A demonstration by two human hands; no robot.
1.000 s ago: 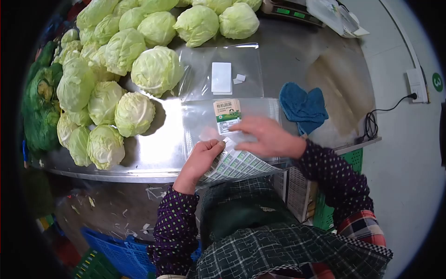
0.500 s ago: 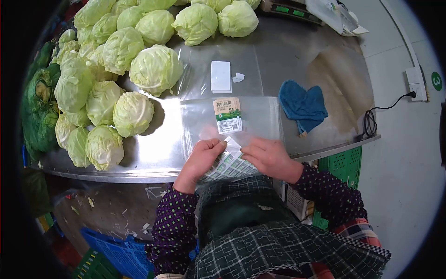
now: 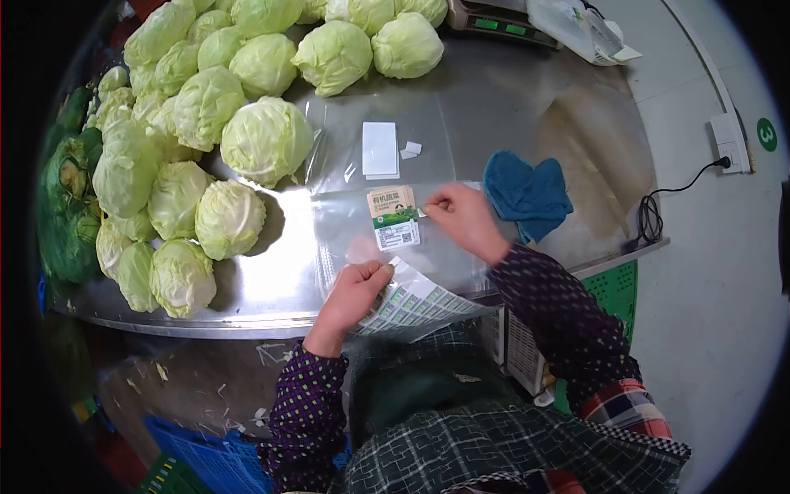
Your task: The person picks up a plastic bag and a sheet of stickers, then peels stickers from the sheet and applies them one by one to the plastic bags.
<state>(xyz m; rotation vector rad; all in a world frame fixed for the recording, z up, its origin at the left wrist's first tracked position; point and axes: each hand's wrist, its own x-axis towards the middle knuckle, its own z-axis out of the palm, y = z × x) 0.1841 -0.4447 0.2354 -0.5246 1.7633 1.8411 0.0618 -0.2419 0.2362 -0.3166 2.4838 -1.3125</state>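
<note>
My left hand (image 3: 354, 295) pinches the upper corner of a sheet of small green-and-white stickers (image 3: 415, 306) over the table's front edge. My right hand (image 3: 467, 221) is closed at the fingertips on a small pale sticker (image 3: 423, 212), beside the right edge of a stack of printed label cards (image 3: 393, 216). These cards lie on clear plastic bags (image 3: 339, 216) spread on the metal table. Behind them rests a blank white card (image 3: 379, 149) with small white scraps (image 3: 411, 150) to its right.
Many pale green cabbages (image 3: 267, 140) are heaped at the left and back. A crumpled blue cloth (image 3: 527, 194) lies to the right. At the back stands a scale (image 3: 502, 23). A black cable (image 3: 655, 218) hangs by the table's right edge.
My right hand has left the sticker sheet and moved up to the label cards with a small sticker. My left hand still holds the sheet, whose right side now spreads out. The view shifted slightly.
</note>
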